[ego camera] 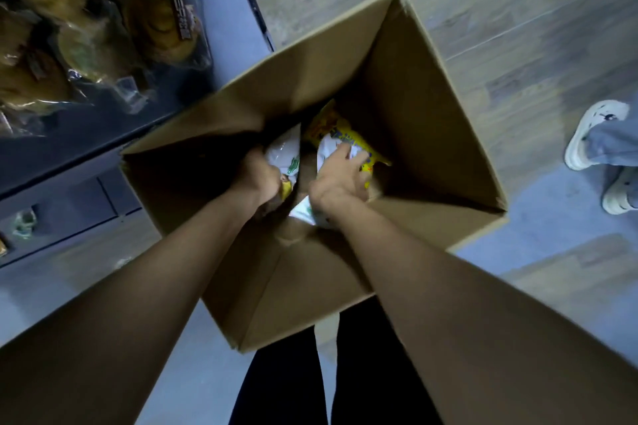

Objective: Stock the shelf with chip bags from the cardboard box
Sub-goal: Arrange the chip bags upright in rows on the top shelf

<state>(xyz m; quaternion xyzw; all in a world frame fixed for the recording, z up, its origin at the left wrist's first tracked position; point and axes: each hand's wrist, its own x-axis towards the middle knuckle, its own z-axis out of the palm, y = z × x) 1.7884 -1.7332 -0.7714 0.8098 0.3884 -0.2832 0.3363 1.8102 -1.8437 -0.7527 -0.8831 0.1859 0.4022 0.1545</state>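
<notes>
An open cardboard box stands on the floor below me. Both my arms reach down into it. My left hand grips a white chip bag with green print at the box's bottom left. My right hand has its fingers curled over a yellow and white chip bag lying beside it. More white packaging shows under my right wrist. The bottom of the box is dark and partly hidden by my hands.
A dark shelf unit stands to the left, with clear bags of brown bread rolls on it. Another person's white shoes stand on the wood-look floor at the right. My own legs are below the box.
</notes>
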